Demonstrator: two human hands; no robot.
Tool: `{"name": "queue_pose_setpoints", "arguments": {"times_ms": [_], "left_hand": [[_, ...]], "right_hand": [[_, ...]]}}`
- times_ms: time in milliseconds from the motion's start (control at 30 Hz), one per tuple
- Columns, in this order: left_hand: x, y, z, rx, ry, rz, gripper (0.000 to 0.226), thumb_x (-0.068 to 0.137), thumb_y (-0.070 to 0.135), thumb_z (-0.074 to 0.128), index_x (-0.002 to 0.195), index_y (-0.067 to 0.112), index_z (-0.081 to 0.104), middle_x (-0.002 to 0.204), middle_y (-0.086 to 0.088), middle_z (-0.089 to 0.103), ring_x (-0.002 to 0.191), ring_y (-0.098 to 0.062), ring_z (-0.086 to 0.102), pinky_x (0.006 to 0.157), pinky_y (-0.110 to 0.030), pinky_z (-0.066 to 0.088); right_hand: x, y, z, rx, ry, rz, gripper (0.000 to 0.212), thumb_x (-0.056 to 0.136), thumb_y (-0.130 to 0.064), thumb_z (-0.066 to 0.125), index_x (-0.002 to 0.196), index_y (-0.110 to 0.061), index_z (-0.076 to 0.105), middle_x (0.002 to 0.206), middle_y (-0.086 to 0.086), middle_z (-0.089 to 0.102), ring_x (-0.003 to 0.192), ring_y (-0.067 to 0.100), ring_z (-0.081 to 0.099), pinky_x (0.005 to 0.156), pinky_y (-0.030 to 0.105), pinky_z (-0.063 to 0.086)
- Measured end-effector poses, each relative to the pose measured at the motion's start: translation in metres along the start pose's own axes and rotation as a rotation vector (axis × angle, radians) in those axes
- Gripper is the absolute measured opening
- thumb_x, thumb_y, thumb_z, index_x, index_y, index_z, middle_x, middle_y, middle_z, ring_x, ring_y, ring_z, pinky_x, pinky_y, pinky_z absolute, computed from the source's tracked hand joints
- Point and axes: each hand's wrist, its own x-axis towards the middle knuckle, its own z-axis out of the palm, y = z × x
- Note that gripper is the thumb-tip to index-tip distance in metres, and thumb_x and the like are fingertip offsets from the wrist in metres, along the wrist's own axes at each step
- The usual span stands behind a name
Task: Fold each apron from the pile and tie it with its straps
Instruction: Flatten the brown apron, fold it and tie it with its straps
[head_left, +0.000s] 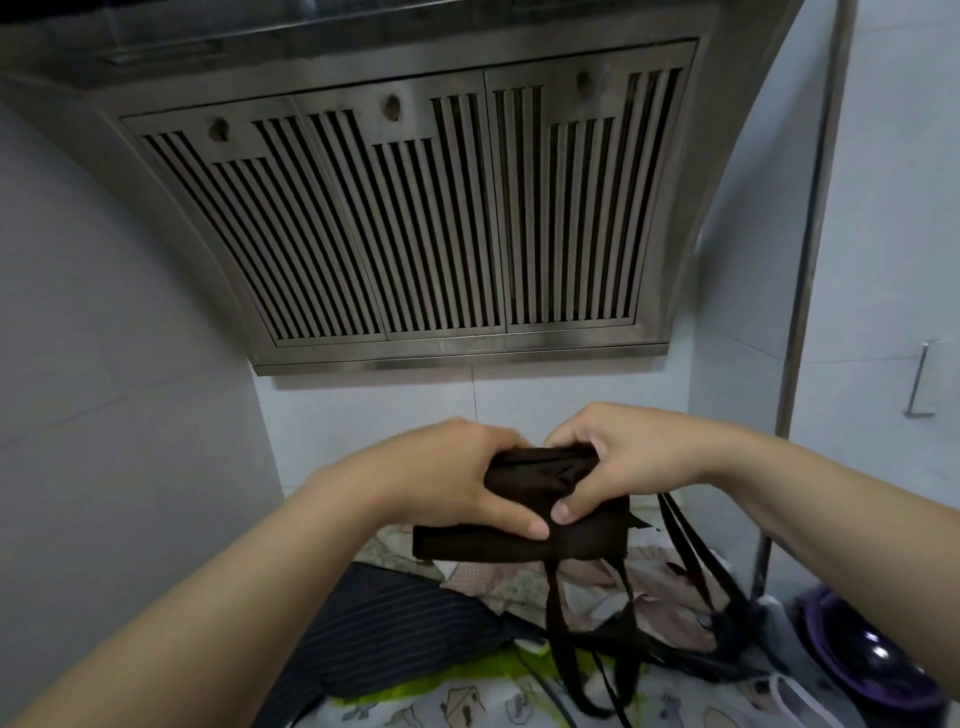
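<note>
Both hands, left (457, 478) and right (618, 462), grip a folded dark apron (524, 514); its dangling straps (561, 639) could tangle, loosening the fold.

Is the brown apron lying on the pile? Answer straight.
No: the left hand and right hand grip the apron above the pile, straps hanging down.

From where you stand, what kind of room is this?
Most likely a kitchen. A steel range hood with slatted filters hangs on the white tiled wall, and a steel pipe runs up on the right. Below it, the left hand and the right hand grip a folded dark apron.
</note>
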Motion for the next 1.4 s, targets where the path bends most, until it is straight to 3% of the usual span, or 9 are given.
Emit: {"name": "queue_pose_setpoints", "arguments": {"times_ms": [167,300,400,467,600,767,1033,1200,1400], "left_hand": [[-0.001,-0.009,0.007,-0.382,0.048,0.058,0.029,0.07,0.042,0.079,0.091,0.028,0.064,0.08,0.008,0.069,0.069,-0.003,0.064,0.06,-0.015,0.047],[-0.01,-0.013,-0.001,-0.629,0.197,0.135,0.041,0.06,0.044,0.073,0.096,0.026,0.065,0.084,0.008,0.072,0.075,-0.006,0.068,0.067,-0.019,0.053],[-0.009,-0.014,-0.007,-0.733,0.26,0.165,0.04,0.063,0.043,0.067,0.099,0.025,0.063,0.076,0.011,0.07,0.067,-0.004,0.067,0.059,-0.017,0.049],[-0.006,-0.015,-0.009,-0.777,0.282,0.154,0.037,0.068,0.044,0.063,0.1,0.025,0.062,0.074,0.011,0.069,0.065,-0.004,0.065,0.058,-0.016,0.047],[0.004,-0.026,-0.004,-0.825,0.311,0.061,0.035,0.082,0.047,0.057,0.105,0.021,0.061,0.076,0.005,0.07,0.066,-0.009,0.066,0.059,-0.021,0.048],[0.026,-0.047,0.008,-0.894,0.516,-0.203,0.033,0.088,0.047,0.058,0.1,0.017,0.065,0.08,-0.005,0.074,0.074,-0.021,0.071,0.072,-0.036,0.054],[0.04,-0.054,0.038,-1.248,0.357,-0.532,0.043,0.085,0.044,0.066,0.096,0.003,0.065,0.078,-0.012,0.069,0.064,-0.022,0.065,0.052,-0.023,0.047],[0.045,-0.06,0.053,-0.924,0.298,-0.528,0.049,0.085,0.049,0.063,0.098,0.002,0.064,0.086,-0.012,0.07,0.074,-0.025,0.066,0.065,-0.031,0.05],[0.049,-0.046,0.052,-0.186,0.394,-0.395,0.04,0.088,0.052,0.057,0.094,0.013,0.054,0.084,-0.003,0.059,0.074,-0.016,0.058,0.058,-0.027,0.046]], "right_hand": [[-0.009,0.01,-0.008,0.146,-0.039,-0.033,0.034,0.071,-0.035,0.079,0.094,-0.011,0.068,0.082,0.01,0.069,0.074,0.016,0.064,0.068,0.025,0.048],[-0.013,0.031,-0.012,0.761,-0.022,-0.074,0.071,0.061,-0.072,0.069,0.092,-0.008,0.067,0.07,0.004,0.033,0.057,0.018,0.02,0.053,0.019,0.029],[-0.002,0.044,0.01,1.086,0.075,-0.074,0.053,0.052,-0.054,0.085,0.075,-0.009,0.069,0.068,0.006,0.045,0.058,0.015,0.028,0.053,0.021,0.033],[0.007,0.044,0.036,1.09,0.089,-0.07,0.033,0.061,-0.041,0.081,0.064,-0.01,0.068,0.051,-0.001,0.041,0.041,0.007,0.031,0.043,0.017,0.029],[0.013,0.027,0.072,0.997,0.295,-0.008,0.032,0.089,-0.028,0.05,0.097,-0.002,0.066,0.044,-0.01,0.036,0.034,0.001,0.032,0.037,0.014,0.026],[0.009,0.026,0.098,0.613,0.451,-0.07,0.05,0.086,-0.05,0.054,0.108,-0.007,0.066,0.069,-0.003,0.07,0.066,0.007,0.066,0.063,0.025,0.052],[0.006,0.005,0.097,1.124,0.339,-0.206,0.075,0.068,-0.079,0.051,0.124,-0.029,0.06,0.06,-0.003,0.017,0.043,0.005,0.023,0.046,0.015,0.033],[0.012,0.011,0.074,1.586,0.46,-0.006,0.037,0.096,-0.026,0.043,0.124,-0.003,0.053,0.048,-0.006,0.023,0.033,0.005,0.019,0.036,0.019,0.021],[0.009,0.014,0.057,0.589,0.491,0.094,0.03,0.102,-0.02,0.037,0.083,-0.013,0.06,0.046,-0.01,0.031,0.034,0.002,0.025,0.04,0.015,0.021]]}}
